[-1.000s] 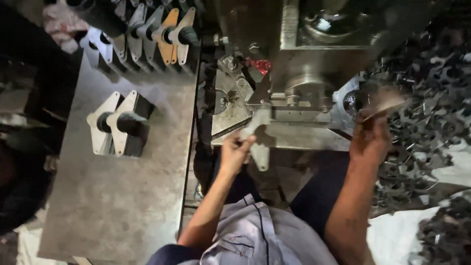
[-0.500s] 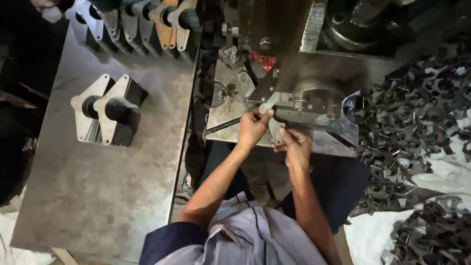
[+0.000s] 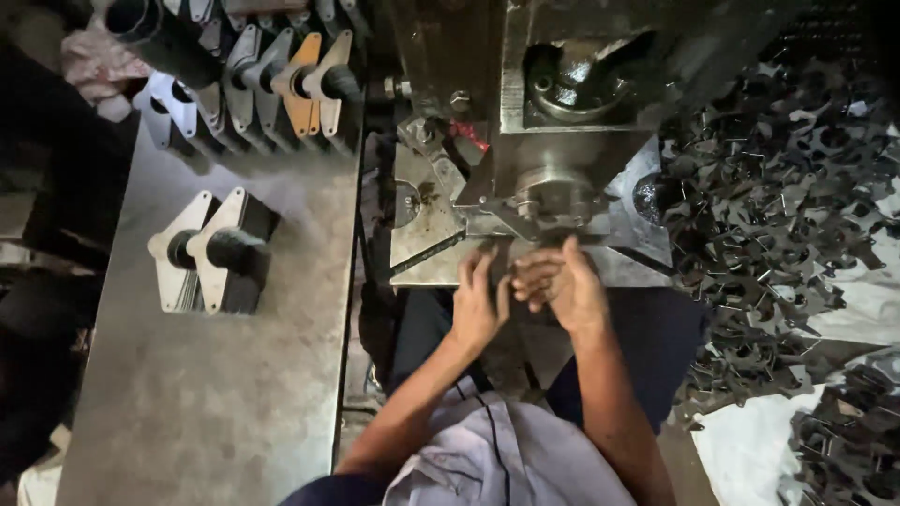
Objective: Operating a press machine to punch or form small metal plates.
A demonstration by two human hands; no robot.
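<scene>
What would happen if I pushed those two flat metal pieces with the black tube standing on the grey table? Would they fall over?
The pair of flat metal plates stands on edge on the grey table, so a sideways push would probably tip it. They look like thick steel, likely stiff and heavy for their size. The dark tube through them might let them roll a little once down.

Both hands, left hand (image 3: 478,305) and right hand (image 3: 561,281), are meeting at the front edge of the press bed (image 3: 427,239), beside the heap of stamped metal blanks (image 3: 778,206).
</scene>
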